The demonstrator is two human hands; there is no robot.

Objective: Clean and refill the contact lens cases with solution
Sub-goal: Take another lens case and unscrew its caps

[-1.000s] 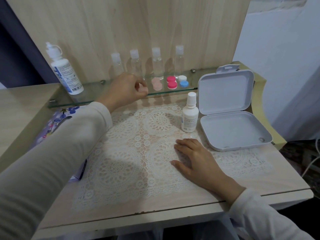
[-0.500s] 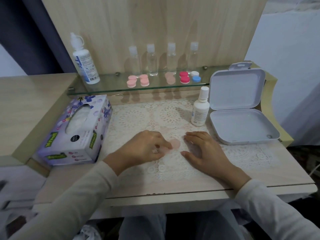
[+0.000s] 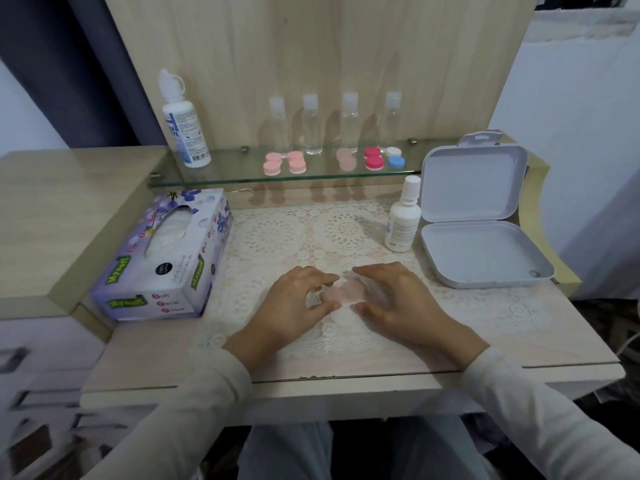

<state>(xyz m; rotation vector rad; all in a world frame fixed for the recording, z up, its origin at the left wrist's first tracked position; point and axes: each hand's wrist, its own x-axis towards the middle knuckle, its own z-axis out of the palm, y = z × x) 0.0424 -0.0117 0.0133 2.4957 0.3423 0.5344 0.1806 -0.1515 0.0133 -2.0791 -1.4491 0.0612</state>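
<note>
A pale pink contact lens case [image 3: 341, 293] lies on the lace mat near the table's front. My left hand [image 3: 294, 303] pinches its left end between thumb and fingers. My right hand [image 3: 394, 299] curls round its right end. Several more lens cases stand on the glass shelf [image 3: 225, 174]: two pink pairs [image 3: 284, 162], a faded pink one [image 3: 345, 158], a red pair [image 3: 373, 158] and a white-and-blue pair [image 3: 395, 157]. A small white solution bottle [image 3: 403, 220] stands capped on the mat. A large solution bottle [image 3: 183, 124] stands at the shelf's left.
An open white hinged box [image 3: 485, 254] lies at the right. A purple tissue box [image 3: 166, 265] sits at the left. Several clear small bottles [image 3: 313, 124] line the shelf's back against the wooden panel. The table's front edge is just below my wrists.
My left hand has brought a pink case from the shelf down to the mat. My right hand, flat on the mat earlier, has closed on the case's other end.
</note>
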